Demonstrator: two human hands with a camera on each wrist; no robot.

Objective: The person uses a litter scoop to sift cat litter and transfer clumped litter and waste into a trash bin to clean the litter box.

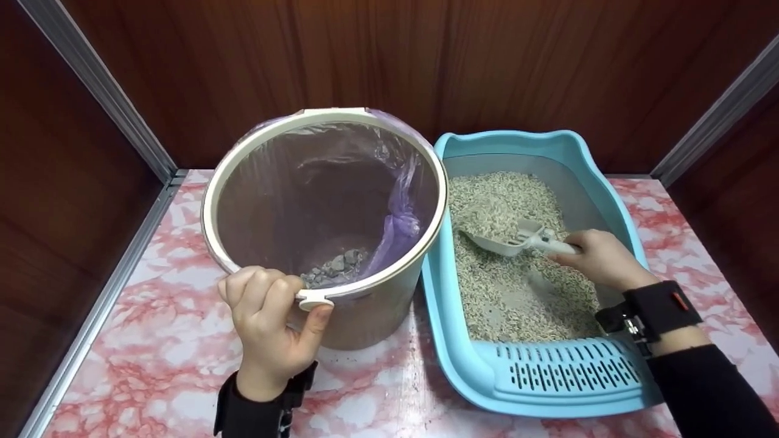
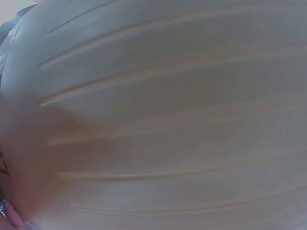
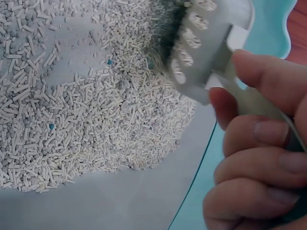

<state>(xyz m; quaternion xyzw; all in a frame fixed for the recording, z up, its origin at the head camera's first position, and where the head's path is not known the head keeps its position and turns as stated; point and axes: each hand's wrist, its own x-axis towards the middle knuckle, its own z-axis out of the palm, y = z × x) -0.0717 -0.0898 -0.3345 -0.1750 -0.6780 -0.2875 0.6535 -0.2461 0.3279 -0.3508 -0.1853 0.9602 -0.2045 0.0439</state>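
Note:
In the head view, my left hand (image 1: 268,322) grips the front rim of a lined trash bin (image 1: 371,310), fingers hooked over it and thumb outside. A purple bag (image 1: 398,225) lines the bin, and grey clumps (image 1: 341,263) lie at its bottom. My right hand (image 1: 602,258) holds a litter scoop (image 1: 508,243) by its handle, with pellets heaped in its bowl. Below it is the cat litter (image 1: 523,310) in a blue litter box (image 1: 447,340). The right wrist view shows fingers (image 3: 259,163) curled round the handle and the slotted scoop (image 3: 211,43) close over the litter.
The bin and litter box stand side by side on a red-and-white marbled table (image 1: 152,340). A slotted step (image 1: 566,371) forms the box's front. Brown wood panels (image 1: 377,55) with metal edge strips enclose the back and sides. The bin's ribbed wall (image 2: 168,120) fills the left wrist view.

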